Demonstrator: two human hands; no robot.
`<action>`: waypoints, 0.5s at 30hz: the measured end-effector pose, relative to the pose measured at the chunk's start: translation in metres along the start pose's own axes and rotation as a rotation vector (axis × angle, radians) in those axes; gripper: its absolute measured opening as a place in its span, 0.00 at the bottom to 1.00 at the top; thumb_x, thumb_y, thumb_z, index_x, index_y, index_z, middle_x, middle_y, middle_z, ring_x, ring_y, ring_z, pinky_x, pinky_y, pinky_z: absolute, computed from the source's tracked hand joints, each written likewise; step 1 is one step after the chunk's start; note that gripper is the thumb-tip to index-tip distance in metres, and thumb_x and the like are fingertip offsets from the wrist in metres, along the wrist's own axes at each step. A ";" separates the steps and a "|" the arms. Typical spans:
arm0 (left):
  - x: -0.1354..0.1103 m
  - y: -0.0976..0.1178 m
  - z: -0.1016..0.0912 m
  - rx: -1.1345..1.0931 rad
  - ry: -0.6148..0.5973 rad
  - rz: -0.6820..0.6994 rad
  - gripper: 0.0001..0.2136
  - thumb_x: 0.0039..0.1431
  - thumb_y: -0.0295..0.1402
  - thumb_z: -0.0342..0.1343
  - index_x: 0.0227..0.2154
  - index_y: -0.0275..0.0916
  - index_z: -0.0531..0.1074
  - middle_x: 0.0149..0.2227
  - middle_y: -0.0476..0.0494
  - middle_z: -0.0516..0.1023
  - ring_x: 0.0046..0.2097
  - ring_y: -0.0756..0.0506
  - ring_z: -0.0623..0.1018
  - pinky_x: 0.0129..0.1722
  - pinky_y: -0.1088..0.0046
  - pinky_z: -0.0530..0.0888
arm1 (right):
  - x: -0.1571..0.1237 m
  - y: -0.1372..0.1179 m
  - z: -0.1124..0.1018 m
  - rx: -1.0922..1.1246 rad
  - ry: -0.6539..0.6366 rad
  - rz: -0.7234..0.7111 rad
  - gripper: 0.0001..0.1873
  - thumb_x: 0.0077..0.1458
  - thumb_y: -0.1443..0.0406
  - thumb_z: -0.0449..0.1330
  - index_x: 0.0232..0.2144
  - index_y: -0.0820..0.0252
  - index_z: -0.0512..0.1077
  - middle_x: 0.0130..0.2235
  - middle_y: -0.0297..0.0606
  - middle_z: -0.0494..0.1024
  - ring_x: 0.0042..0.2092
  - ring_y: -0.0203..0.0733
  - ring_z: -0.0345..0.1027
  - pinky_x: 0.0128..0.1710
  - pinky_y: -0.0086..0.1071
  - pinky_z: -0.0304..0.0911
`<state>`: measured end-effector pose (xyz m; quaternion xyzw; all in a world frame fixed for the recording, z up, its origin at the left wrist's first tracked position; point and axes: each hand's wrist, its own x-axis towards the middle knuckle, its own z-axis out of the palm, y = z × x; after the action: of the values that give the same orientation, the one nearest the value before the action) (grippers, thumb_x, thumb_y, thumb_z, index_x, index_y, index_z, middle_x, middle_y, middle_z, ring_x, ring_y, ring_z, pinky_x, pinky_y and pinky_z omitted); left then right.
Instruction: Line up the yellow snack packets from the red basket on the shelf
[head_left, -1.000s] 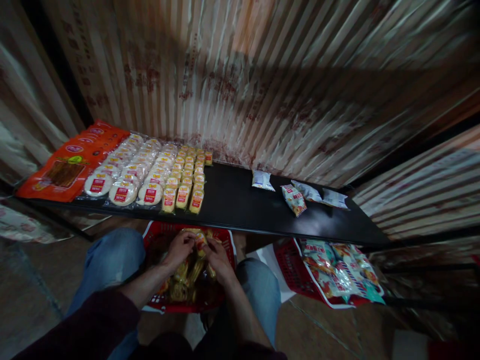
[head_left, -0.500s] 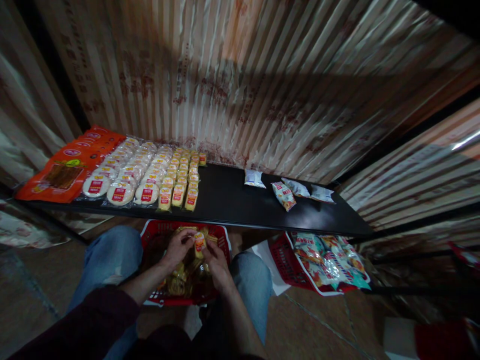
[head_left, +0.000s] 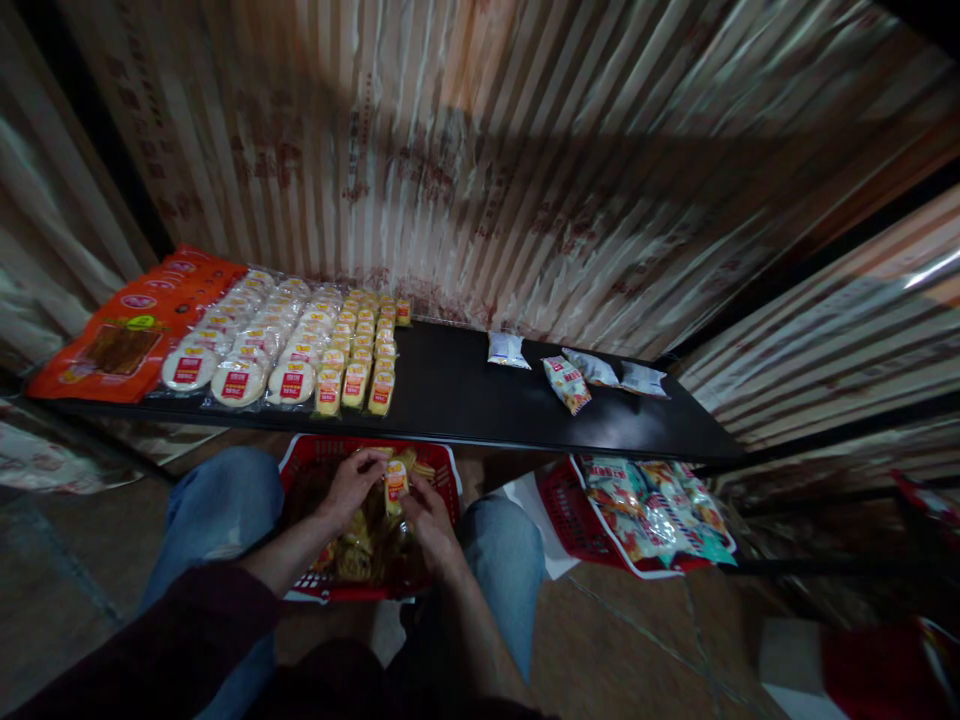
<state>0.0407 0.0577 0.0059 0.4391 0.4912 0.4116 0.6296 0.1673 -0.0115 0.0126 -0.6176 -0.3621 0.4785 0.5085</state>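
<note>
A small wrapped yellow cake [head_left: 395,482] with a red and white label is held upright between my hands, over a red basket [head_left: 454,480]. My right hand [head_left: 430,518] is closed on its lower right side. My left hand [head_left: 354,487] pinches at its upper left edge, the fingertips partly hidden. Beneath them, more yellow wrapped packets [head_left: 358,560] lie loose in the basket. Similar small cakes [head_left: 356,385] stand in rows on the black shelf [head_left: 450,400] in front of me.
Left of those cakes are rows of round white wrapped cakes [head_left: 238,380] and a large orange bag [head_left: 120,340]. Several small packets [head_left: 567,384] lie on the shelf's right side. A second red basket [head_left: 566,515] with snack bags [head_left: 652,510] sits below. A striped curtain [head_left: 450,180] hangs behind.
The wrapped cake has tilted slightly more upright, its label facing me, as my left fingers shifted at its top edge. The view has moved slightly.
</note>
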 end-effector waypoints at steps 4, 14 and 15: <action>-0.002 0.001 0.003 -0.041 0.009 -0.010 0.11 0.42 0.37 0.60 0.28 0.37 0.74 0.32 0.46 0.78 0.36 0.47 0.75 0.40 0.71 0.71 | 0.002 0.004 0.001 0.057 -0.019 0.030 0.22 0.45 0.59 0.61 0.44 0.57 0.74 0.44 0.38 0.79 0.46 0.45 0.72 0.49 0.38 0.64; -0.011 -0.003 0.007 0.081 -0.002 0.097 0.09 0.46 0.36 0.58 0.30 0.39 0.69 0.36 0.45 0.75 0.39 0.47 0.75 0.40 0.70 0.72 | 0.008 0.011 -0.002 0.010 0.125 -0.060 0.23 0.50 0.56 0.60 0.48 0.58 0.71 0.50 0.41 0.76 0.52 0.45 0.68 0.53 0.36 0.62; -0.012 -0.002 0.007 0.096 -0.041 0.103 0.08 0.47 0.36 0.57 0.29 0.39 0.69 0.35 0.45 0.75 0.39 0.47 0.74 0.39 0.71 0.72 | 0.008 0.010 -0.002 0.005 0.136 -0.067 0.23 0.49 0.56 0.60 0.47 0.58 0.71 0.49 0.40 0.76 0.52 0.45 0.68 0.52 0.36 0.63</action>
<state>0.0454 0.0445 0.0081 0.5019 0.4740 0.4105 0.5957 0.1711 -0.0064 0.0006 -0.6350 -0.3457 0.4191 0.5491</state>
